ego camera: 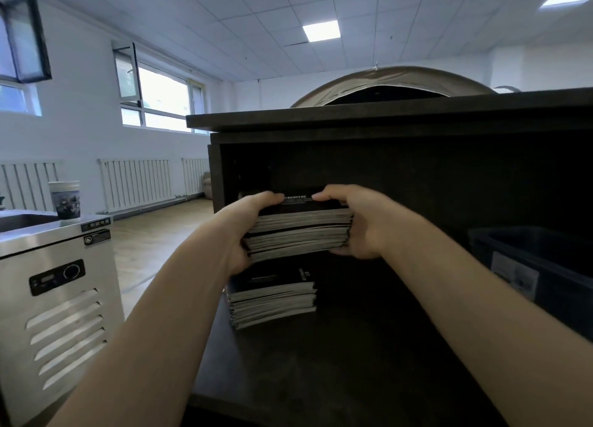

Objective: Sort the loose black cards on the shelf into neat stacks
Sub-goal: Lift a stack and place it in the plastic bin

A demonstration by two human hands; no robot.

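A thick stack of black cards [298,232] with pale edges is held up inside the dark shelf [353,362]. My left hand [244,230] grips its left side, thumb over the top. My right hand [359,221] grips its right side, thumb on top and fingers underneath. Below and slightly nearer, a second stack of black cards [272,298] lies on the shelf board, its edges a little uneven. The deep back of the shelf is too dark to read.
The shelf's top board [385,118] overhangs the opening. A dark bin [545,266] with a label sits on the shelf at the right. Left of the shelf stands a steel appliance [57,298] with a paper cup [65,200] on it.
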